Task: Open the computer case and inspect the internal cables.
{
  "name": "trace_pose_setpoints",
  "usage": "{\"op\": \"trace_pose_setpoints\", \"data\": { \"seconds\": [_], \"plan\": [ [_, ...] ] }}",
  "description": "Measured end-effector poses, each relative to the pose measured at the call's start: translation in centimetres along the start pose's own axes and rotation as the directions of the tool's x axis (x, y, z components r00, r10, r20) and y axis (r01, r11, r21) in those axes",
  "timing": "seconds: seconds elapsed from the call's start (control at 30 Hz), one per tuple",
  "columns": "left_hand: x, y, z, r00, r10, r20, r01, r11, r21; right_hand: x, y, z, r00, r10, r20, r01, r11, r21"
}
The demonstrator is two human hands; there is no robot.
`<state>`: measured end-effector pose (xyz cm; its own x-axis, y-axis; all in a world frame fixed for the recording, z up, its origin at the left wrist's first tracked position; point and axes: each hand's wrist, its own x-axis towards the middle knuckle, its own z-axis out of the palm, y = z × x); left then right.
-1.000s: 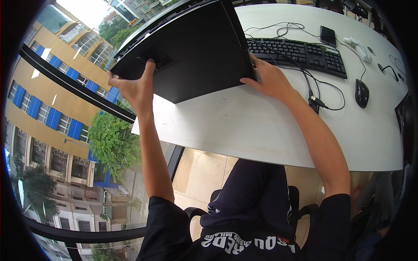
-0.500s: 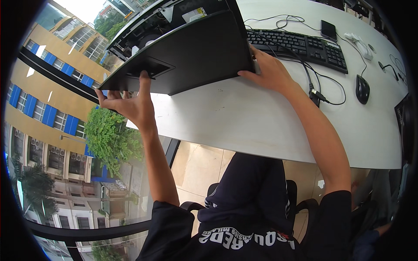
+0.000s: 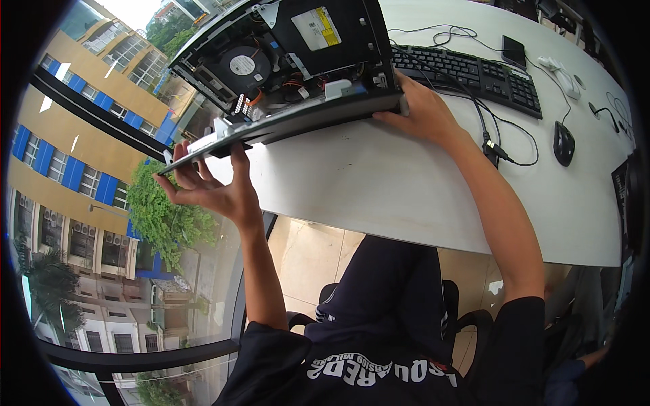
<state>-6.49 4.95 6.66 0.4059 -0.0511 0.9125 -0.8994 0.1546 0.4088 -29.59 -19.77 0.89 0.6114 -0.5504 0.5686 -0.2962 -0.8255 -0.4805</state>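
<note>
A black desktop computer case [image 3: 288,42] stands at the far left of the desk with its inside exposed. A round fan [image 3: 242,65], a drive with a white-and-yellow label [image 3: 317,28] and coloured wires show in it. The black side panel [image 3: 308,114] is tilted away from the case, seen almost edge-on. My left hand [image 3: 227,195] grips the panel's left end, thumb on the near face and fingers beneath and behind. At the right end my right hand [image 3: 430,114] is closed round the corner of the panel beside the case; its fingertips are partly hidden.
Right of the case lie a black keyboard [image 3: 484,78], a loose cable with a plug [image 3: 497,149], a phone [image 3: 514,51], a white adapter [image 3: 565,80] and a mouse [image 3: 563,143]. The white desk's [image 3: 379,196] curved edge is above my lap. A window frame [image 3: 101,115] borders the left.
The panel has swung down toward me at its upper edge, uncovering the fan and drive. My left hand has moved lower with it; my right hand has stayed almost in place.
</note>
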Motion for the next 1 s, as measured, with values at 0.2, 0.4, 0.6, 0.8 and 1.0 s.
{"op": "trace_pose_setpoints", "data": {
  "seconds": [0.2,0.4,0.6,0.8,1.0],
  "plan": [
    [-2.2,0.6,-1.1,0.997,-0.063,-0.050,0.059,0.996,-0.070,0.1,-0.9,-0.7,0.997,0.068,0.025,-0.068,0.998,-0.019],
    [-3.6,0.5,-2.6,1.000,-0.025,0.010,0.025,1.000,-0.003,0.0,-0.9,-0.5,0.997,0.075,0.028,-0.074,0.997,-0.031],
    [-4.4,1.1,-3.5,0.996,-0.092,0.010,0.093,0.995,-0.041,0.3,-1.9,-1.0,0.986,0.149,0.074,-0.148,0.989,-0.025],
    [-5.0,0.9,-3.6,0.994,-0.109,0.032,0.110,0.994,-0.028,0.3,-0.8,-0.4,0.988,0.146,0.058,-0.140,0.986,-0.086],
    [-5.8,0.9,-3.8,0.994,-0.112,-0.001,0.112,0.992,-0.059,-0.5,-0.3,-0.3,0.982,0.171,0.079,-0.165,0.984,-0.072]
  ]
}}
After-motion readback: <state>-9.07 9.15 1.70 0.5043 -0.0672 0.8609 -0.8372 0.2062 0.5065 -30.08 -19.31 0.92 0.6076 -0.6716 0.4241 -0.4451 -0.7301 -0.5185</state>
